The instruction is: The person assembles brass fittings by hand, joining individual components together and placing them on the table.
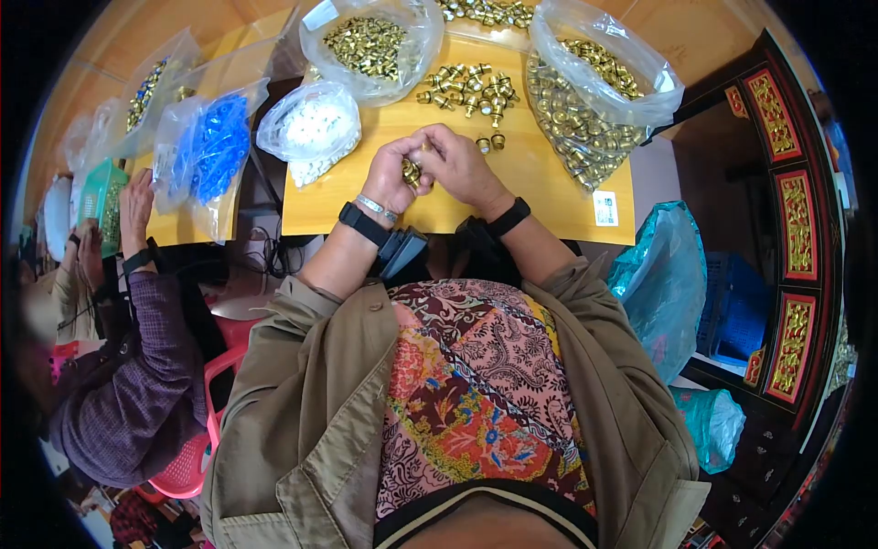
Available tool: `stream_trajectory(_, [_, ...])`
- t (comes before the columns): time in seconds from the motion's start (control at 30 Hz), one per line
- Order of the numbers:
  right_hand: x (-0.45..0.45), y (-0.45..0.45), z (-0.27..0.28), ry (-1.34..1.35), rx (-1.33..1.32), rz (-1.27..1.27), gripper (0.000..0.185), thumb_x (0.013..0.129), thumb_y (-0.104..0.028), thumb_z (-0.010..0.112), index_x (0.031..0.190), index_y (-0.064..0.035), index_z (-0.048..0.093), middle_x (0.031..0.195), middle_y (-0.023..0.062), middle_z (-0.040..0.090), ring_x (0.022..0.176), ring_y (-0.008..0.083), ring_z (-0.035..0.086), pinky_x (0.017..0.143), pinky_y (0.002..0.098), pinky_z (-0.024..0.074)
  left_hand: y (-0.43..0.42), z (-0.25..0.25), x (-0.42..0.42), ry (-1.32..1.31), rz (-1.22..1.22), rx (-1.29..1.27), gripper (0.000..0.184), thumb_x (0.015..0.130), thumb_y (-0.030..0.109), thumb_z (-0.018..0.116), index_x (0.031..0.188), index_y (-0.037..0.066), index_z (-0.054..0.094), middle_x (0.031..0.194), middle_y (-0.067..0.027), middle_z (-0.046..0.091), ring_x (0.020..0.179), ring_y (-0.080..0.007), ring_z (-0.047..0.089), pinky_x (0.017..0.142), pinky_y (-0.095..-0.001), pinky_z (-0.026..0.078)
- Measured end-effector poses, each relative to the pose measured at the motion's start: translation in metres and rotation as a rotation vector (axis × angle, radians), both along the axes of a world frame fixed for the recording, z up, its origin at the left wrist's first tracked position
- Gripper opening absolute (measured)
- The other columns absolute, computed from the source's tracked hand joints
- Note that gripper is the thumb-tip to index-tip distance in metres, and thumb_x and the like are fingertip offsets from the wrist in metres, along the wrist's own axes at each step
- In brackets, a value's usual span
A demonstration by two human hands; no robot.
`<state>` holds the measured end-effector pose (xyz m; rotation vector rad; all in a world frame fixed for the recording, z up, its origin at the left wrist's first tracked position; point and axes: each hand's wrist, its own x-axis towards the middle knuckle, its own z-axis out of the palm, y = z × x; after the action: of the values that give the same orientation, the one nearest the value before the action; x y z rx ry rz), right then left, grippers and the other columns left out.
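Over the front part of the wooden table [338, 212], my two hands meet. My left hand [395, 178] is curled round small brass fittings [412, 172]. Beside it and touching it, my right hand [459, 169] has its fingers bent inward in a pinch; what they grip is too small to make out. Just beyond my hands lie loose brass fittings [471, 89], with two more [491, 143] standing nearer. An open bag of white parts [311, 128] sits to the left of my hands.
A bag of small brass pieces [366, 46] stands at the back, and a large bag of brass fittings [585, 119] at the right. Blue parts [215, 146] lie in a bag at left. Co-workers [137, 384] sit at left. A teal bag [658, 284] hangs beside the table's right edge.
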<state>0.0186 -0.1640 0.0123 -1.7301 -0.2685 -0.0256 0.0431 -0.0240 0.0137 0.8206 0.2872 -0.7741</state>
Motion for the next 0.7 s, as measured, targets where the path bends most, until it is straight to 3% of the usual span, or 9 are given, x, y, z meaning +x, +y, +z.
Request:
stream_trajectory(0.13, [0.003,-0.004,-0.004,0.004,-0.007,0.035,0.018,0.085,-0.013,0.059,0.099,-0.0014,0.056,0.075,0.0079,0.065,0.059,0.0126,0.063,0.054,0.0267,0.0498,0.002,0.001,-0.001,-0.023,-0.033,-0.024,0.024,0.089,0.030,0.054,0.078,0.010,0.059,0.063,-0.0032,0.058,0.047,-0.0184,0.052,0.042,-0.0274,0.040])
stream_trajectory(0.23, [0.005,-0.004,-0.008,0.121,0.305,0.131,0.019,0.088,-0.013,0.058,0.102,0.0001,0.056,0.083,0.0073,0.065,0.066,0.0122,0.063,0.059,0.0260,0.0512,0.002,-0.001,0.003,-0.014,-0.056,-0.072,0.027,0.088,0.031,0.053,0.074,0.009,0.058,0.062,-0.0061,0.057,0.048,-0.0205,0.052,0.043,-0.0277,0.039])
stream_trajectory(0.33, [0.009,-0.014,-0.008,0.185,0.363,0.165,0.021,0.090,-0.012,0.057,0.106,0.0020,0.056,0.091,0.0076,0.064,0.074,0.0124,0.062,0.067,0.0258,0.0519,0.006,0.003,0.005,0.051,-0.044,-0.091,0.030,0.088,0.032,0.052,0.073,0.006,0.056,0.061,-0.0093,0.054,0.050,-0.0225,0.050,0.044,-0.0280,0.038])
stream_trajectory(0.53, [0.017,-0.020,-0.022,0.257,0.366,0.094,0.020,0.090,-0.009,0.056,0.107,0.0016,0.057,0.092,0.0079,0.065,0.078,0.0128,0.062,0.072,0.0254,0.0517,0.012,-0.009,0.011,0.085,-0.125,-0.272,0.034,0.088,0.031,0.050,0.070,0.003,0.053,0.066,-0.0115,0.054,0.057,-0.0220,0.049,0.049,-0.0272,0.039])
stream_trajectory(0.63, [0.014,-0.018,-0.020,0.221,0.365,-0.024,0.020,0.090,-0.011,0.057,0.106,0.0010,0.058,0.090,0.0071,0.065,0.075,0.0129,0.062,0.068,0.0244,0.0512,0.012,-0.012,0.009,0.065,-0.079,-0.312,0.033,0.088,0.035,0.049,0.074,0.006,0.055,0.068,-0.0099,0.057,0.058,-0.0211,0.051,0.050,-0.0281,0.040])
stream_trajectory(0.7, [0.009,-0.022,-0.009,0.280,0.230,-0.050,0.021,0.087,-0.013,0.059,0.102,0.0005,0.060,0.084,0.0062,0.065,0.072,0.0124,0.062,0.064,0.0247,0.0503,0.011,-0.007,0.003,0.071,0.090,-0.261,0.032,0.089,0.033,0.048,0.078,0.005,0.056,0.069,-0.0104,0.057,0.060,-0.0219,0.052,0.052,-0.0293,0.042])
